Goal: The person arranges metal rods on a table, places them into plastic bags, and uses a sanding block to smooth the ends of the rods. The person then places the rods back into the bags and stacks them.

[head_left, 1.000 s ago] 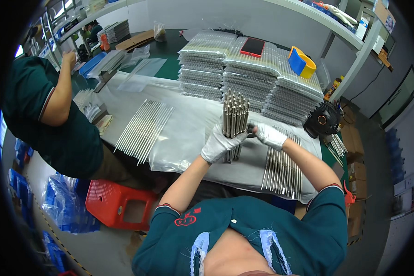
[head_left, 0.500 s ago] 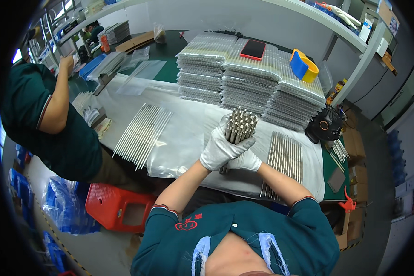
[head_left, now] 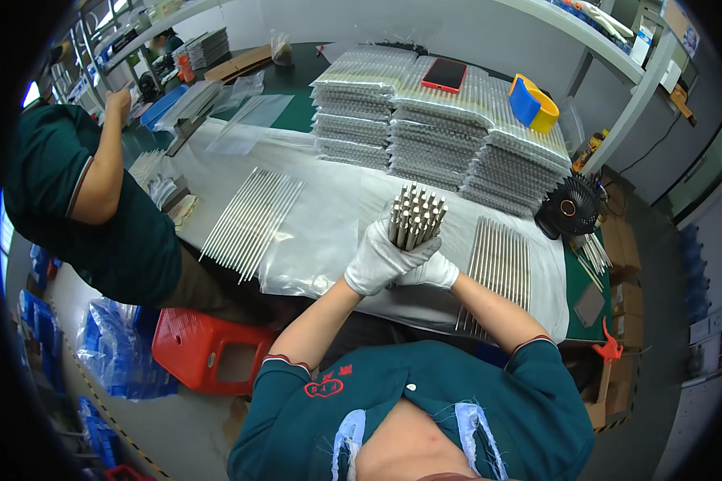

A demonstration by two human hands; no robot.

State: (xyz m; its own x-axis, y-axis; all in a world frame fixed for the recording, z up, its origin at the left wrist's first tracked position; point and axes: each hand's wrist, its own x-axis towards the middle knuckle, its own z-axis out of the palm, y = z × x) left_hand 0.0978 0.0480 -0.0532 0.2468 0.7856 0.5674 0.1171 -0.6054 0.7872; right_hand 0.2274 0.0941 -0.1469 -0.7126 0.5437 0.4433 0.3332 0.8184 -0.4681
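and here we have a dark green short-sleeved shirt [head_left: 497,409], striped white and red at the sleeve edges [head_left: 287,361], red stitching [head_left: 324,388] on the left chest, one small pale button [head_left: 411,386], frayed light-blue strips [head_left: 349,430] flanking the open neck, and whitish gloves [head_left: 366,275] on left hand [head_left: 381,260] and right hand [head_left: 433,273]!

The white-gloved left hand [head_left: 377,260] is curled in a grip, its thumb [head_left: 419,253] reaching across the front toward two o'clock. The white-gloved right hand [head_left: 431,272] sits between three and four o'clock of it, partly behind that thumb, its fingers mostly hidden. The bare left forearm [head_left: 319,327] slants up toward one-thirty, the bare right forearm [head_left: 497,311] toward ten, so both wrists converge at twelve o'clock of the chest [head_left: 405,433].
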